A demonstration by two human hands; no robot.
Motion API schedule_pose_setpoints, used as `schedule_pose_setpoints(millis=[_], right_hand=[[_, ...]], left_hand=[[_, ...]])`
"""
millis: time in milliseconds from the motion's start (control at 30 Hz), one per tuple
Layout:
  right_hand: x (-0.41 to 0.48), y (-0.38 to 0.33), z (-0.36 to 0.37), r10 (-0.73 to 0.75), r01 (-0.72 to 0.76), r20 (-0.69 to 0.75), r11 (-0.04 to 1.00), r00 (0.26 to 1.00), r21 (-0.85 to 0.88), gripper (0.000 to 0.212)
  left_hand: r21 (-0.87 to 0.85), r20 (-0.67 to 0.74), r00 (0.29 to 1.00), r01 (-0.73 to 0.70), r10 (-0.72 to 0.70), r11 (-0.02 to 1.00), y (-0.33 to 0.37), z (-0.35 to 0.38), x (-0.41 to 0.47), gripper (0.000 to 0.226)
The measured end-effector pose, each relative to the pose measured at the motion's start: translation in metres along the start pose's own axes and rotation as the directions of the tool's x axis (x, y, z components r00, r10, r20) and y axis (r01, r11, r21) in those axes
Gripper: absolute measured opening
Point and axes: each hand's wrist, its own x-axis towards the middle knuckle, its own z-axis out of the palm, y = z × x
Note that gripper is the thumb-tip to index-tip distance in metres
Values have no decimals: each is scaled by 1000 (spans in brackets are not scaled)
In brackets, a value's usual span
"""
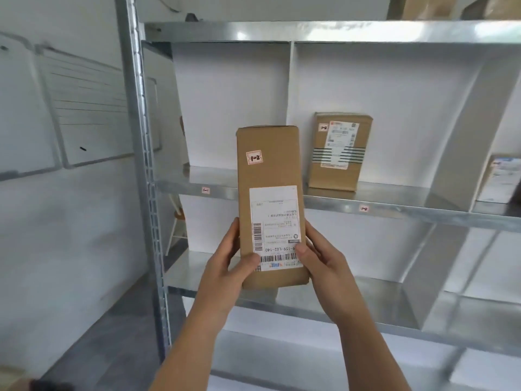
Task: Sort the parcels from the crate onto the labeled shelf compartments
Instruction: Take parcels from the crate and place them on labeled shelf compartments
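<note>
I hold a tall brown cardboard parcel (269,176) upright in front of the metal shelf (394,210). It carries a small sticker reading 1-2 and a white shipping label turned upside down. My left hand (225,266) grips its lower left edge, thumb on the front. My right hand (321,261) grips the lower right edge, thumb on the label. The shelf edge bears a tag 1-1 (205,190) under the left compartment and a tag 1-2 (363,208) under the middle one. A second brown parcel (338,153) marked 1-2 leans against the back of the middle compartment.
White dividers (290,80) split the shelf into compartments. Another parcel (499,179) shows at the far right edge. A grey steel upright (141,136) stands left of the shelf, with whiteboards (84,108) on the wall beyond. Cardboard boxes sit on the top shelf (423,7).
</note>
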Motion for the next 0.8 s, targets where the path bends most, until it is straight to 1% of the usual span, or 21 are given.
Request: schedule_pose_setpoints(millis=[133, 367, 533, 667, 800], right_hand=[[5, -15, -62, -55, 51, -73, 997, 996, -54, 46], [20, -40, -138, -144, 127, -147, 985, 979, -119, 48], [27, -46, -177, -170, 126, -213, 971, 962, -202, 50], [45, -42, -212, -182, 103, -256, 950, 949, -294, 60], [70, -37, -246, -188, 99, -295, 951, 937, -292, 70]], left_hand=[[2, 112, 989, -93, 92, 996, 7, 60, 26, 68], [-17, 215, 960, -181, 180, 983, 27, 135, 65, 72], [-27, 307, 928, -215, 213, 976, 32, 176, 93, 76], [-45, 344, 907, -241, 242, 969, 23, 207, 122, 80], [-60, 364, 889, -276, 278, 959, 10, 239, 158, 80]])
